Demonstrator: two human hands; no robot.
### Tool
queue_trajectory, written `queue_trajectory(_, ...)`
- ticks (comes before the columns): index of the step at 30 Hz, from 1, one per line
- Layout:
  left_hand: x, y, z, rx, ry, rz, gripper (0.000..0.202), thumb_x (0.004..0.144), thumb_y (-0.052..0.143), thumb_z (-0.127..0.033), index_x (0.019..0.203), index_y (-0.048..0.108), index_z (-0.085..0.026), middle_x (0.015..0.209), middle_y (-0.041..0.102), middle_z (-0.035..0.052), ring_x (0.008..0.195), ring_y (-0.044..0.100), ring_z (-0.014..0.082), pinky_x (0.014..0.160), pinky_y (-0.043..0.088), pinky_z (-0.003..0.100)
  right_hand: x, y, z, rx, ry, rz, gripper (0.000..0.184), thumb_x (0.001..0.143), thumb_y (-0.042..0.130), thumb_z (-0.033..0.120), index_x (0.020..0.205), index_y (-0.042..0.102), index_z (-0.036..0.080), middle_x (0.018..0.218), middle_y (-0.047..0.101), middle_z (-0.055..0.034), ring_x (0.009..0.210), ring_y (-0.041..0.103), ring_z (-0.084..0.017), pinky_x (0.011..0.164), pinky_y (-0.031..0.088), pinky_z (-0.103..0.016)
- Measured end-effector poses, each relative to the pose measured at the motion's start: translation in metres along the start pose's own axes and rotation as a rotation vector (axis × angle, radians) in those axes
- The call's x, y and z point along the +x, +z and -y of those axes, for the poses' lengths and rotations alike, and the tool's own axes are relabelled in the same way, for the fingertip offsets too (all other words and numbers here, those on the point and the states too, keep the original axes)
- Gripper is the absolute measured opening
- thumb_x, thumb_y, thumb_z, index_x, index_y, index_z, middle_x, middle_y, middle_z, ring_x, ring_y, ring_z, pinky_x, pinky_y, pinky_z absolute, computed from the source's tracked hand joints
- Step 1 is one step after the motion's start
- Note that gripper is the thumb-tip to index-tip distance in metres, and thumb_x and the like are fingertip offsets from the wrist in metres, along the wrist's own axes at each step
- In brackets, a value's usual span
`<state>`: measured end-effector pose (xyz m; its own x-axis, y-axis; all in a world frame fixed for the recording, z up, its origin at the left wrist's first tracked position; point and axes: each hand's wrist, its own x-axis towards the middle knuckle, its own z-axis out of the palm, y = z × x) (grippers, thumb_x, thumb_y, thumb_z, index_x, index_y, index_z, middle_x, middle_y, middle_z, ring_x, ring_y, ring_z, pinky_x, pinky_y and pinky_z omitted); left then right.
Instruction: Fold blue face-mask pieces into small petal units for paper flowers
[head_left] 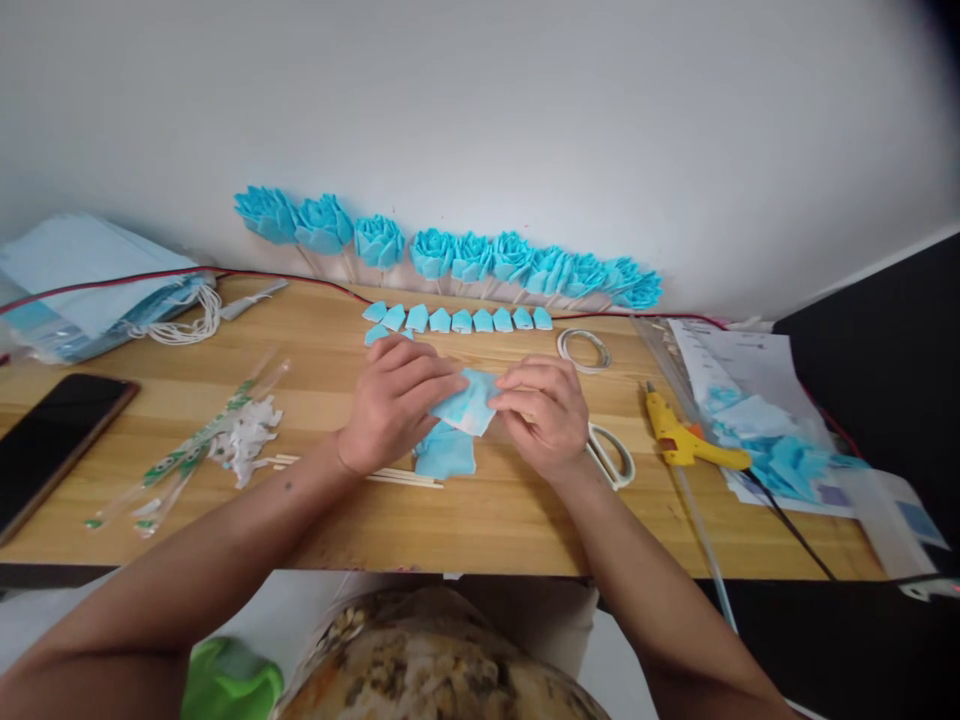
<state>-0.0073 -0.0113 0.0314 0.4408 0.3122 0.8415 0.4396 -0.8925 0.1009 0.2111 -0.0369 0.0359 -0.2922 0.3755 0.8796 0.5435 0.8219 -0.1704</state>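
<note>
Between my two hands, a small light-blue piece of fabric (471,402) is held up over the table. My left hand (397,395) is closed with its fingertips on the piece's left edge. At its right edge, my right hand (544,410) pinches the same piece between thumb and fingers. Just below lies a blue fabric square (446,452), beside thin wooden sticks (405,477) partly hidden by my left forearm. White-handled scissors (615,455) lie right of my right wrist, their blades hidden. Beyond my hands runs a row of small folded blue petals (462,321).
Several blue fabric flowers (472,257) on sticks lean against the wall. A yellow glue gun (686,435), its cord and blue scraps (787,465) are at right. On the left are a phone (56,440), plastic wrappers (187,450), white scraps (246,435) and stacked sheets (97,270).
</note>
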Motion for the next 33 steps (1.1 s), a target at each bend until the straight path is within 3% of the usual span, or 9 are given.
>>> queue_trajectory(6,-0.003,0.008,-0.001,-0.124,-0.172,0.053,0.018,0.091,0.057,-0.015,0.094,0.073,-0.022,0.079,0.076,0.0031,0.077,0.065,0.0185,0.078,0.043,0.038,-0.003,0.006,-0.001,0.149,0.126,0.027,0.018,0.09,0.064,0.011,0.096,0.065,0.027,0.091,0.075,-0.0002,0.088,0.069,-0.019,0.082,0.055,-0.041)
queue_trajectory(11,-0.003,0.013,-0.004,-0.285,-0.365,0.209,0.022,0.093,0.062,-0.029,0.075,0.068,-0.018,0.064,0.067,0.0006,0.064,0.061,0.0154,0.071,0.043,0.033,-0.013,0.013,-0.003,0.344,0.535,-0.009,0.005,0.092,0.065,0.021,0.091,0.067,0.025,0.087,0.073,0.0014,0.083,0.069,-0.015,0.076,0.055,-0.031)
queue_trajectory(13,-0.001,0.013,-0.006,-0.347,-0.445,0.253,0.02,0.091,0.066,-0.036,0.083,0.071,-0.018,0.074,0.072,0.0033,0.07,0.063,0.0171,0.072,0.045,0.033,-0.016,0.015,-0.004,0.368,0.651,-0.003,0.002,0.091,0.066,0.025,0.09,0.068,0.024,0.085,0.073,0.0023,0.077,0.068,-0.014,0.071,0.054,-0.028)
queue_trajectory(15,0.002,0.011,-0.007,-0.456,-0.567,0.275,0.029,0.085,0.071,-0.04,0.104,0.073,-0.018,0.099,0.077,0.0087,0.086,0.068,0.021,0.079,0.049,0.034,-0.017,0.015,-0.004,0.38,0.703,0.022,0.005,0.09,0.068,0.028,0.091,0.069,0.023,0.084,0.074,0.0022,0.074,0.068,-0.013,0.068,0.054,-0.027)
queue_trajectory(18,0.006,0.009,-0.008,-0.694,-0.792,0.282,0.049,0.081,0.074,-0.042,0.123,0.069,-0.018,0.121,0.073,0.0121,0.103,0.068,0.0252,0.086,0.053,0.036,-0.016,0.017,-0.003,0.369,0.703,0.067,0.009,0.089,0.068,0.03,0.096,0.069,0.023,0.091,0.075,0.0008,0.079,0.069,-0.014,0.073,0.056,-0.028)
queue_trajectory(21,0.005,0.01,-0.01,-0.868,-0.958,0.267,0.037,0.081,0.074,-0.039,0.11,0.073,-0.017,0.107,0.076,0.0097,0.095,0.07,0.0241,0.08,0.054,0.034,-0.015,0.018,-0.002,0.317,0.648,0.117,0.012,0.089,0.069,0.031,0.099,0.07,0.024,0.094,0.076,-0.0003,0.082,0.07,-0.015,0.077,0.058,-0.03)
queue_trajectory(25,0.001,0.015,-0.008,-0.922,-1.067,0.249,0.018,0.078,0.074,-0.033,0.085,0.076,-0.016,0.082,0.076,0.0039,0.076,0.068,0.019,0.071,0.053,0.032,-0.015,0.017,-0.003,0.228,0.544,0.157,0.014,0.091,0.067,0.032,0.103,0.07,0.025,0.092,0.076,-0.0009,0.083,0.071,-0.016,0.08,0.059,-0.031)
queue_trajectory(30,0.0,0.018,0.0,-1.033,-1.229,0.026,0.028,0.075,0.079,-0.037,0.093,0.076,-0.016,0.092,0.078,0.0061,0.085,0.071,0.021,0.075,0.056,0.033,-0.016,0.012,-0.009,0.203,0.55,0.058,0.022,0.097,0.054,0.025,0.116,0.066,0.026,0.107,0.076,-0.0036,0.096,0.072,-0.018,0.089,0.059,-0.035)
queue_trajectory(33,0.001,0.017,0.004,-1.133,-1.29,-0.059,0.031,0.072,0.082,-0.035,0.096,0.076,-0.016,0.102,0.078,0.0083,0.09,0.072,0.0212,0.075,0.057,0.032,-0.014,0.009,-0.011,0.229,0.486,0.097,0.027,0.095,0.05,0.015,0.112,0.068,0.025,0.108,0.077,-0.0039,0.098,0.073,-0.018,0.089,0.058,-0.036)
